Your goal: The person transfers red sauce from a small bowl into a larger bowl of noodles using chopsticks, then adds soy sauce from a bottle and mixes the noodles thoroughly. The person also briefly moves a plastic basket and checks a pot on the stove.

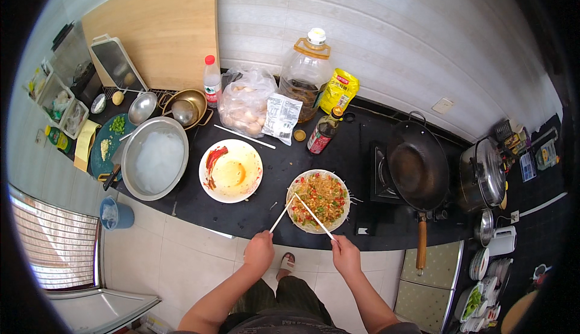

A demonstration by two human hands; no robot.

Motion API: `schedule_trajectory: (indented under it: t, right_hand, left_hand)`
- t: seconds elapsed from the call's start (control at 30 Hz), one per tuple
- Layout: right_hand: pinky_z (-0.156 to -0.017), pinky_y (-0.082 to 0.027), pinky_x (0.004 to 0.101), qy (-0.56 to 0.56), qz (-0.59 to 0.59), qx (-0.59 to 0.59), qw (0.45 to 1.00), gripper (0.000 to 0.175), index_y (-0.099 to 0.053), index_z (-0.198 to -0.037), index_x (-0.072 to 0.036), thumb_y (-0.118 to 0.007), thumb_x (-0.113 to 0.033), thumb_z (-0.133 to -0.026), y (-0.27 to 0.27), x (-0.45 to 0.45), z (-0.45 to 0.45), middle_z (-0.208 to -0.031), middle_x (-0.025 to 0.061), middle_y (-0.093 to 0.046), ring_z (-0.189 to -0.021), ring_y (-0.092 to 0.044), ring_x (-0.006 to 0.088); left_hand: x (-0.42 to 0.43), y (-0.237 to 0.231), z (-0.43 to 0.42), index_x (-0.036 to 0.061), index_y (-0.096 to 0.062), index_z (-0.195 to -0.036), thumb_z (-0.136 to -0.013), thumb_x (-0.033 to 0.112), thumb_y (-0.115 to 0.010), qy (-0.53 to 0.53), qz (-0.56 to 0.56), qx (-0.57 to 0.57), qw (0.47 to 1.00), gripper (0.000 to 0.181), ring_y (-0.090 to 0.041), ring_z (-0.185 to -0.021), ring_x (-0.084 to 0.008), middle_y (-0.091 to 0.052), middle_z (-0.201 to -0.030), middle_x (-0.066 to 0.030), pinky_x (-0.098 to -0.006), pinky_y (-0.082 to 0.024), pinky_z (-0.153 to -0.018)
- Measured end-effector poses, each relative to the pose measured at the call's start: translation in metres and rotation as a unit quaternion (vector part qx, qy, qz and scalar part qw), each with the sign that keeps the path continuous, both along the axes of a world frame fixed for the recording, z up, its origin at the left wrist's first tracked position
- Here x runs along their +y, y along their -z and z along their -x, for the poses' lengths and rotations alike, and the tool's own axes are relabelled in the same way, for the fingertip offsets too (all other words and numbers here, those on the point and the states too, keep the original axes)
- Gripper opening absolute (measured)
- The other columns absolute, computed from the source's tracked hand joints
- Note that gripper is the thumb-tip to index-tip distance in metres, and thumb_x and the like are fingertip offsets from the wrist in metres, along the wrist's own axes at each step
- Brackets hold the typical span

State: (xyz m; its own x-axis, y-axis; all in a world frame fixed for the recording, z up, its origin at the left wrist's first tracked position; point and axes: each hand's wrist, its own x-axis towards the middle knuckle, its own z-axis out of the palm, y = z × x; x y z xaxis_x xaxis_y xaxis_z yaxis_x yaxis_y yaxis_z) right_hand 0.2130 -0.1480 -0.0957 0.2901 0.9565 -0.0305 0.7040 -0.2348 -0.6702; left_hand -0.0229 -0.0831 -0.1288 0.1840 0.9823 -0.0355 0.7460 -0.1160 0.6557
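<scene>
My left hand (259,251) grips a white chopstick (281,216) at the counter's front edge. A second white chopstick (315,217) is held in my right hand (346,253). Both tips meet at the left part of a round dish (290,211), over a heap of noodles topped with chopped red and green pepper and minced bits (321,200). Pale strands hang past the dish's right rim. Left of it stands a white bowl (231,171) with orange sauce residue and red chili pieces (215,157) along its inner left side.
Left on the counter is a metal basin (183,171) of whitish contents beside a green cutting board (96,146) and a cleaver (113,173). Behind stand a sauce bottle (324,132), an oil jug (301,78) and a bag of eggs (244,100). A wok (417,161) sits on the right.
</scene>
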Motion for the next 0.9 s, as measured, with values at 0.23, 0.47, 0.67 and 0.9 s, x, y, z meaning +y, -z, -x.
schedule_trajectory:
  t: [0.23, 0.47, 0.67, 0.9]
  right_hand:
    - [-0.055, -0.047, 0.0295, 0.054, -0.023, 0.005, 0.998, 0.014, -0.061, -0.098, -0.001, -0.058, -0.011, -0.088, 0.011, -0.019, -0.011, -0.067, 0.0106, -0.062, -0.059, -0.061, 0.019]
    - [-0.054, -0.046, 0.0297, 0.103, -0.017, 0.015, 0.994, 0.014, -0.06, -0.098, -0.001, -0.056, -0.011, -0.09, 0.024, -0.042, -0.015, -0.065, 0.0088, -0.059, -0.057, -0.059, 0.0176]
    - [-0.056, -0.048, 0.0311, 0.068, -0.011, 0.039, 0.997, 0.014, -0.059, -0.1, -0.002, -0.055, -0.011, -0.09, 0.033, -0.053, -0.003, -0.068, 0.0112, -0.06, -0.061, -0.062, 0.0215]
    - [-0.056, -0.048, 0.0317, 0.058, -0.028, 0.006, 0.998, 0.012, -0.06, -0.098, -0.002, -0.056, -0.009, -0.089, 0.037, -0.066, -0.018, -0.067, 0.012, -0.06, -0.059, -0.061, 0.0234]
  left_hand:
    - [-0.003, 0.001, -0.006, 0.0017, -0.052, -0.08, -0.091, 0.014, -0.048, 0.053, -0.009, -0.005, 0.999, 0.017, -0.059, -0.065, -0.0383, -0.057, -0.07, -0.0195, -0.0471, -0.048, -0.058]
    - [0.005, 0.005, -0.008, 0.0021, -0.052, -0.081, -0.092, 0.015, -0.047, 0.052, 0.006, 0.019, 0.998, 0.017, -0.06, -0.066, -0.0384, -0.058, -0.072, -0.0197, -0.0472, -0.049, -0.058]
    - [0.001, -0.001, -0.011, 0.0013, -0.052, -0.082, -0.092, 0.015, -0.048, 0.065, 0.009, 0.004, 0.998, 0.017, -0.059, -0.066, -0.0391, -0.058, -0.071, -0.0205, -0.0476, -0.047, -0.058]
    - [-0.005, 0.003, -0.013, 0.0016, -0.053, -0.082, -0.091, 0.015, -0.049, 0.075, -0.015, -0.002, 0.997, 0.017, -0.059, -0.066, -0.0388, -0.058, -0.072, -0.0197, -0.0464, -0.048, -0.058]
